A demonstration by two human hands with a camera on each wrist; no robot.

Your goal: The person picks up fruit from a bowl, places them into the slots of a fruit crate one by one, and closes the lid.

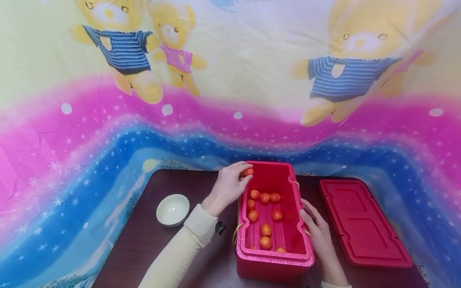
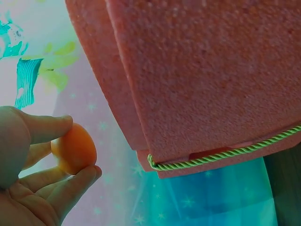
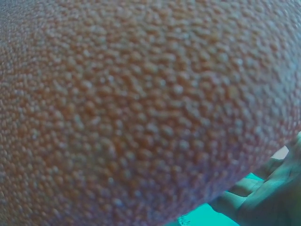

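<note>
In the head view, a red foam box (image 1: 274,264) with rope handles stands on the table, several small round orange fruits (image 1: 265,242) on its floor. Over the box's far left corner, my left hand (image 1: 230,184) pinches another small orange fruit (image 2: 74,149) between thumb and fingers. The left wrist view shows that fruit beside the box wall (image 2: 202,84), apart from it. My right hand (image 1: 318,230) rests against the box's right side near the rim. Fairly straight fingers (image 3: 235,202) touch the outer wall in the right wrist view.
Left of the box, a white bowl (image 1: 173,210) stands on the dark table (image 1: 144,248). The red lid (image 1: 371,224) lies flat at the right. A cloth printed with bears (image 1: 230,132) hangs behind the table. A rope handle (image 2: 225,153) runs along the box's side.
</note>
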